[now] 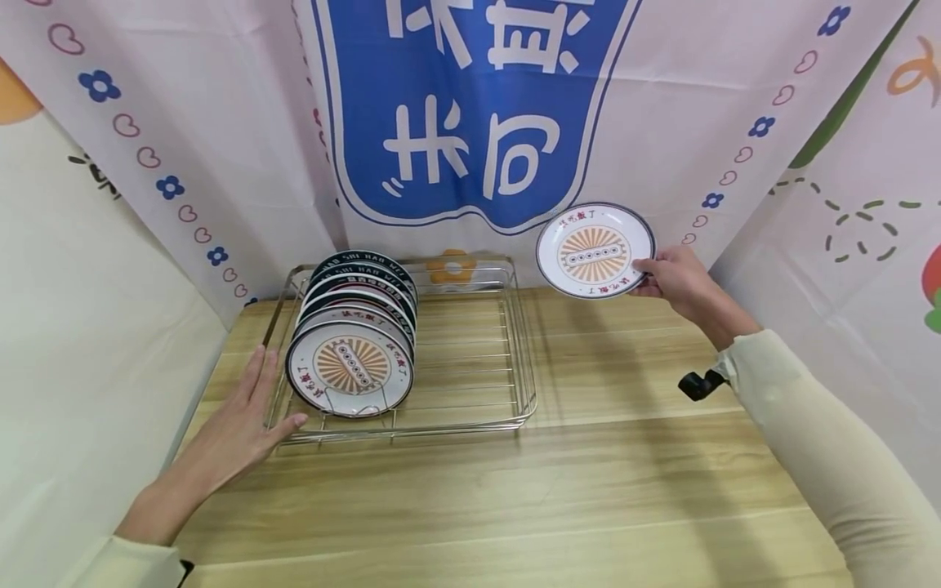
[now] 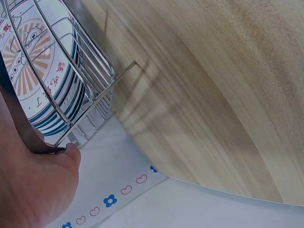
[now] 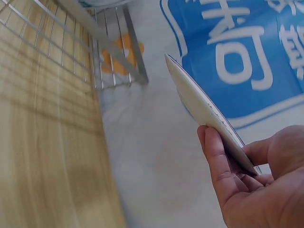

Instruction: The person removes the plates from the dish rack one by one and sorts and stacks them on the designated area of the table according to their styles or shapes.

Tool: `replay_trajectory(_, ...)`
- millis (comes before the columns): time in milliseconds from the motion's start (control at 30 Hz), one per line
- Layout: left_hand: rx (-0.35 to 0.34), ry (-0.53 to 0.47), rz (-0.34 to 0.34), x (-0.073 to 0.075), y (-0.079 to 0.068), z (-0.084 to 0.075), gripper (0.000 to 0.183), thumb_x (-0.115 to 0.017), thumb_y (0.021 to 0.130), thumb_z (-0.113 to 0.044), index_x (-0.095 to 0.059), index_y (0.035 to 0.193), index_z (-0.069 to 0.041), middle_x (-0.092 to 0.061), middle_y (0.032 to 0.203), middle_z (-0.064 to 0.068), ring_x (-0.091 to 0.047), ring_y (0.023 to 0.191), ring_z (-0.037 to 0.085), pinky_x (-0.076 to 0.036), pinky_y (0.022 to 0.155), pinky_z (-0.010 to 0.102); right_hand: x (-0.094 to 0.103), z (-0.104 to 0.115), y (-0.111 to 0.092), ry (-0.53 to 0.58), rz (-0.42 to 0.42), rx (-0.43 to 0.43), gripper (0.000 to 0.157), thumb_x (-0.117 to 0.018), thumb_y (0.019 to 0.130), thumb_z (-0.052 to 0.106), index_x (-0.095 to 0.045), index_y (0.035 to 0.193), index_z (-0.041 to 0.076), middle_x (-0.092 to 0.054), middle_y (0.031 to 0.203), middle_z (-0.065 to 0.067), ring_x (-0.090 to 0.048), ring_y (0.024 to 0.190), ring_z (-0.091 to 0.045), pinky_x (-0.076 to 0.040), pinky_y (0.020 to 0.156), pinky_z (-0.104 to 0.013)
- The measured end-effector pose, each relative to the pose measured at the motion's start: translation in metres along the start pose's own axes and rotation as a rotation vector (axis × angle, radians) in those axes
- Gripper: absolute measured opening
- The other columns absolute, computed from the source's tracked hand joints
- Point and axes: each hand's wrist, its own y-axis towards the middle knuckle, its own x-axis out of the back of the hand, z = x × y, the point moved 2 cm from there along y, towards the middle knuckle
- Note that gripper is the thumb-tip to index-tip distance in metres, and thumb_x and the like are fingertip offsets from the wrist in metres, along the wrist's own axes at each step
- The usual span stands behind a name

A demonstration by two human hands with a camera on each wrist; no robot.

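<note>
In the head view my right hand (image 1: pixel 680 282) pinches a white plate (image 1: pixel 595 251) by its right edge, thumb on the face, and holds it raised beyond the rack's right side. The right wrist view shows this plate (image 3: pixel 206 107) nearly edge-on, with the fingers behind it. A wire dish rack (image 1: pixel 463 425) holds several plates in a row at its left end; the front plate (image 1: pixel 350 367) has an orange sunburst pattern. My left hand (image 1: pixel 238 416) rests at the rack's left front corner, fingers extended along its side. In the left wrist view the hand (image 2: pixel 42 185) is partly cut off.
The rack stands on a wooden table (image 1: pixel 515 506), towards its back left. Printed cloth (image 1: pixel 243 163) with a blue emblem (image 1: pixel 470 106) hangs behind the table. More cloth (image 1: pixel 867 269) closes off the right side.
</note>
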Motion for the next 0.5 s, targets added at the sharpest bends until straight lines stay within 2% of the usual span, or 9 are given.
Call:
replay_trajectory(133,0.002,0.004,0.006,0.0,-0.001,0.0,0.108,-0.066,0.103,-0.049,0.005,0.168,0.0,0.013,0.174,0.025,-0.026,0.144,0.068,-0.037,0.105,0.08,0.005,-0.019,0.007,0.098,0.021,-0.071,0.023,-0.048,0.113,0.01,-0.053,0.125,-0.009,-0.074,0.087,0.001,-0.075,0.079,-0.009,-0.063,0.086,-0.025)
replay_trajectory(267,0.001,0.014,0.011,0.0,-0.001,0.0,0.107,-0.065,0.104,-0.049,0.003,0.168,0.002,0.015,0.174,0.023,-0.023,0.147,0.066,-0.036,0.106,0.08,0.005,-0.04,0.014,0.145,0.033,-0.102,0.011,-0.047,0.112,0.006,-0.049,0.119,-0.003,-0.072,0.085,0.0,-0.074,0.076,-0.009,-0.063,0.085,-0.024)
replay_trajectory(500,-0.003,0.022,0.013,0.0,-0.001,0.0,0.107,-0.065,0.104,-0.05,0.003,0.168,0.002,0.013,0.174,0.024,-0.022,0.148,0.065,-0.036,0.107,0.079,-0.008,-0.074,0.026,0.154,0.056,-0.182,0.012,-0.05,0.11,0.003,-0.052,0.117,-0.007,-0.073,0.079,-0.002,-0.074,0.072,-0.01,-0.064,0.083,-0.025)
